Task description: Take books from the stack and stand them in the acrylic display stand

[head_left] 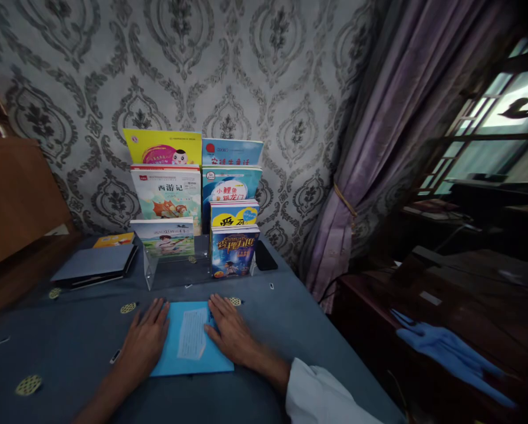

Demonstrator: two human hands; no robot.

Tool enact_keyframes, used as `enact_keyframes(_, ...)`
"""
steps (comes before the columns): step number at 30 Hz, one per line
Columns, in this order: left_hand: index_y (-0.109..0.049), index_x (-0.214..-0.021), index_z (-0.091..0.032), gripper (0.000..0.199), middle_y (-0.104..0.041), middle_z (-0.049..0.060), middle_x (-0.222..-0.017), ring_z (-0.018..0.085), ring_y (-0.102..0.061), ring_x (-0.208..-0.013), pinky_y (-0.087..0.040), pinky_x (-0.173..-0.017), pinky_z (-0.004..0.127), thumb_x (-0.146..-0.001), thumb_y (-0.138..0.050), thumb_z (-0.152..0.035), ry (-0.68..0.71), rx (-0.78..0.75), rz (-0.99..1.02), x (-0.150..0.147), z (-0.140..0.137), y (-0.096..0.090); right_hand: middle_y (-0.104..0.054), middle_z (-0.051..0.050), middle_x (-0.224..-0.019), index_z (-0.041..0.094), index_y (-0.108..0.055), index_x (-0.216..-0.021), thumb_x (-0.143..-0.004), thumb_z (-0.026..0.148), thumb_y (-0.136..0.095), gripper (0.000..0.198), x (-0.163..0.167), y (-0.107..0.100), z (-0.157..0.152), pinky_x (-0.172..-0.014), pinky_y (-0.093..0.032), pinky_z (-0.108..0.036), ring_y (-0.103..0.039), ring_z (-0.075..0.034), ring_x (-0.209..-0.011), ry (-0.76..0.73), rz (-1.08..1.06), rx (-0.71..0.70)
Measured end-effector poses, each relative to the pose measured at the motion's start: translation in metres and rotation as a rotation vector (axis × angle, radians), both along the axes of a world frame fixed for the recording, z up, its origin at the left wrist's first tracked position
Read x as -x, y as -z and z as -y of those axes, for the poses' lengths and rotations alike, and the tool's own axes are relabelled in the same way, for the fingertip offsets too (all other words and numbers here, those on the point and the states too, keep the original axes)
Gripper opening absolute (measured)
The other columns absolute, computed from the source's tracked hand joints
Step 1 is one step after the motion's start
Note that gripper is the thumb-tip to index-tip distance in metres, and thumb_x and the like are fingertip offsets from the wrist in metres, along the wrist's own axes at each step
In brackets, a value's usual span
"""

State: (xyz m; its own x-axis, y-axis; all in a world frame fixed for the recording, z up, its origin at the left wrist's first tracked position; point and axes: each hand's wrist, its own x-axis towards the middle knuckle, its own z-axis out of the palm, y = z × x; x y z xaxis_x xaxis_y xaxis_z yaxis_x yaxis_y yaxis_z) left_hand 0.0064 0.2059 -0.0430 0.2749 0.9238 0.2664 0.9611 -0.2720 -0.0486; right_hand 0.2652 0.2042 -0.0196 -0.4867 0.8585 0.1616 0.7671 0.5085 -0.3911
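A bright blue book [167,364] with a pale printed text panel lies flat on the dark cloth-covered table [91,353] in front of me. On its left edge rests my left hand [150,333], fingers stretched out and pointing away. My right hand [231,330] lies flat over the upper right side, its thumb reaching in toward the text panel. Neither hand grips anything. Just beyond the book stands a clear tiered book stand [149,272] holding several upright children's books, among them a dark blue one [233,253] in front and a white-covered one [167,191] behind.
Left of the stand lies a dark folder [93,265] with an orange-yellow booklet [114,239] behind it. A black phone [265,256] lies right of the stand. A purple curtain [361,147] hangs at right; blue gloves [449,353] lie on a dark surface beyond the table edge.
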Motion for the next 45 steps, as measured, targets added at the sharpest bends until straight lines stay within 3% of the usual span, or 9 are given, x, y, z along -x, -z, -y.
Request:
enact_keyframes(9, -0.057, -0.143, -0.015, 0.05, -0.054, 0.014, -0.15, 0.028, -0.048, -0.142, -0.043, -0.115, 0.049, -0.1, -0.034, -0.029, 0.102, -0.053, 0.081, -0.021, -0.01, 0.017, -0.045, -0.019, -0.156, 0.011, -0.045, -0.152, -0.101, 0.038, -0.049, 0.057, 0.0, 0.007, -0.003, -0.124, -0.031, -0.053, -0.039, -0.031, -0.148, -0.01, -0.001, -0.085)
enact_keyframes(14, -0.051, -0.147, -0.015, 0.049, -0.05, 0.015, -0.153, 0.025, -0.045, -0.145, -0.039, -0.117, 0.048, -0.102, -0.032, -0.026, 0.253, 0.047, 0.101, -0.056, -0.004, -0.002, -0.047, -0.024, -0.153, 0.002, -0.046, -0.148, -0.101, 0.035, -0.049, 0.058, 0.003, 0.009, -0.006, -0.124, -0.031, -0.052, -0.04, -0.031, -0.147, -0.015, 0.022, -0.074)
enact_keyframes(19, -0.045, -0.149, -0.009, 0.051, -0.043, 0.017, -0.157, 0.025, -0.036, -0.15, -0.032, -0.121, 0.048, -0.104, -0.03, -0.026, 0.251, 0.167, 0.082, -0.069, 0.003, -0.022, -0.048, -0.022, -0.153, 0.008, -0.05, -0.147, -0.1, 0.036, -0.05, 0.054, 0.003, 0.018, -0.011, -0.122, -0.032, -0.056, -0.041, -0.031, -0.147, -0.027, -0.033, -0.117)
enact_keyframes(28, -0.041, -0.151, -0.009, 0.059, -0.039, 0.018, -0.16, 0.027, -0.033, -0.151, -0.03, -0.122, 0.049, -0.107, -0.028, -0.045, 0.118, 0.12, 0.059, -0.017, 0.041, -0.016, -0.046, -0.022, -0.155, 0.009, -0.048, -0.147, -0.102, 0.04, -0.045, 0.055, 0.001, 0.024, -0.012, -0.122, -0.03, -0.058, -0.041, -0.032, -0.147, -0.042, -0.04, -0.142)
enact_keyframes(34, -0.024, -0.16, -0.014, 0.075, -0.03, 0.016, -0.165, 0.027, -0.025, -0.154, -0.027, -0.123, 0.05, -0.103, -0.024, -0.062, 0.271, 0.113, 0.028, 0.014, 0.066, -0.008, -0.05, -0.021, -0.152, 0.008, -0.051, -0.145, -0.102, 0.038, -0.045, 0.053, 0.003, 0.009, -0.002, -0.121, -0.034, -0.052, -0.044, -0.031, -0.143, 0.006, 0.054, -0.128)
enact_keyframes(39, -0.032, -0.158, -0.024, 0.067, -0.035, 0.01, -0.164, 0.027, -0.03, -0.153, -0.028, -0.122, 0.05, -0.103, -0.024, -0.062, 0.373, 0.164, -0.03, 0.033, 0.038, -0.019, -0.059, -0.023, -0.138, 0.007, -0.058, -0.135, -0.1, 0.038, -0.05, 0.047, -0.003, -0.008, 0.031, -0.106, -0.046, -0.056, -0.054, -0.037, -0.127, 0.122, 0.146, -0.146)
enact_keyframes(41, -0.042, -0.154, -0.025, 0.06, -0.04, 0.009, -0.161, 0.028, -0.032, -0.152, -0.029, -0.121, 0.052, -0.105, -0.024, -0.056, 0.348, 0.167, -0.026, 0.036, 0.022, -0.025, -0.064, -0.022, -0.125, 0.008, -0.062, -0.126, -0.099, 0.035, -0.051, 0.04, -0.008, -0.01, 0.053, -0.098, -0.051, -0.053, -0.059, -0.035, -0.114, 0.15, 0.146, -0.149)
enact_keyframes(45, -0.051, -0.148, -0.022, 0.053, -0.047, 0.01, -0.157, 0.028, -0.043, -0.146, -0.039, -0.116, 0.048, -0.107, -0.027, -0.047, 0.244, 0.189, 0.06, 0.029, 0.005, -0.029, -0.065, -0.016, -0.109, 0.011, -0.064, -0.12, -0.099, 0.029, -0.051, 0.03, -0.014, -0.011, 0.089, -0.092, -0.055, -0.045, -0.06, -0.03, -0.103, 0.068, 0.083, -0.165)
